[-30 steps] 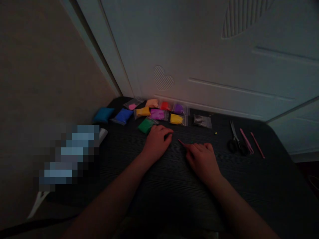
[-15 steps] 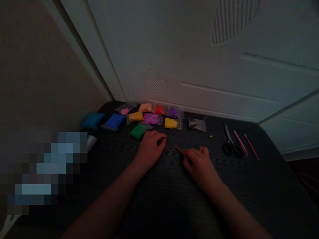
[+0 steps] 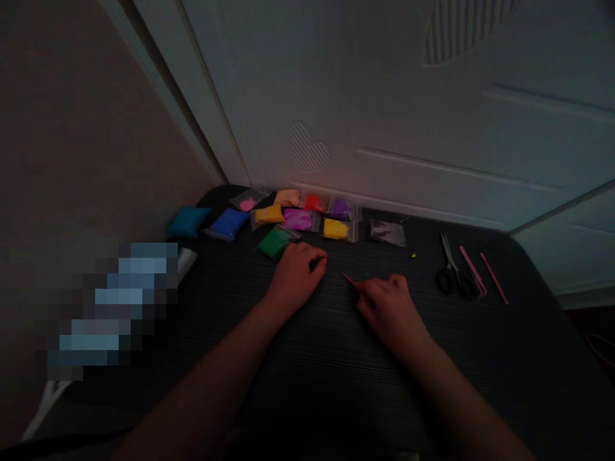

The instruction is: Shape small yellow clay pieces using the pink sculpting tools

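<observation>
Pink tool [image 3: 348, 279] in right hand [image 3: 384, 306] (well inside the table's [image 3: 307, 358] edges).

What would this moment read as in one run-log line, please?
left hand near green packet | right hand holding thin pink tool | scissors on dark table

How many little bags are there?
11. Back: pink, peach, red, purple. Middle, left to right: teal, blue, orange, magenta, yellow, dark. Front: green, by the left hand. Some may hide.
</observation>
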Available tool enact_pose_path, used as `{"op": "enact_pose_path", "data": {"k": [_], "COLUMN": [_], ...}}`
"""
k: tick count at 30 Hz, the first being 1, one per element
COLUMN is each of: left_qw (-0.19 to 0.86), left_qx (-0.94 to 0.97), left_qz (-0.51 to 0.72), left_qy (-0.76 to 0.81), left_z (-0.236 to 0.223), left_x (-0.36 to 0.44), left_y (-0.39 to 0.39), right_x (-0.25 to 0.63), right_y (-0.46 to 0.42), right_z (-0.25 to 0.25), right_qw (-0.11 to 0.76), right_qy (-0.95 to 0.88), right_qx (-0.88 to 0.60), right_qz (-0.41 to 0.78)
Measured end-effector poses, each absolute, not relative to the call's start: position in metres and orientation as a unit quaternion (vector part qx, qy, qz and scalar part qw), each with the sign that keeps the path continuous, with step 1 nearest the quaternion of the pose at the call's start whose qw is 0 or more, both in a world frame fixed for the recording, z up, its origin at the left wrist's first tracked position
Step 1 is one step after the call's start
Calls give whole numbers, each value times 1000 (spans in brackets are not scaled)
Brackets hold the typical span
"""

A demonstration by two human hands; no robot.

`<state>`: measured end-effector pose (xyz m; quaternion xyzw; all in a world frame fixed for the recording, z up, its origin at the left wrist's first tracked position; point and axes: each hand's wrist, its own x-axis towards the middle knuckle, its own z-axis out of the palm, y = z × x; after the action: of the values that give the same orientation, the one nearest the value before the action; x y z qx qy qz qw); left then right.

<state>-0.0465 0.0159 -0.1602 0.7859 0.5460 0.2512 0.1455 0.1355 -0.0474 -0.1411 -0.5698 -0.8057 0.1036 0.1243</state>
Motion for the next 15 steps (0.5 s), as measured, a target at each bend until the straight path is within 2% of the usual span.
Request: {"op": "enact_pose_path", "data": {"k": [15], "left_qw": [147], "left_qx": [793], "left_qz": [250], "left_qy": [536], "left_z": [-162], "left_x": [-45], "left_y": [16], "right_x": [133], "right_y": [-47], "right_z": [-143], "right_qw": [136], "right_qy": [-809], "right_qx": [-561], "right_qz": [111]}}
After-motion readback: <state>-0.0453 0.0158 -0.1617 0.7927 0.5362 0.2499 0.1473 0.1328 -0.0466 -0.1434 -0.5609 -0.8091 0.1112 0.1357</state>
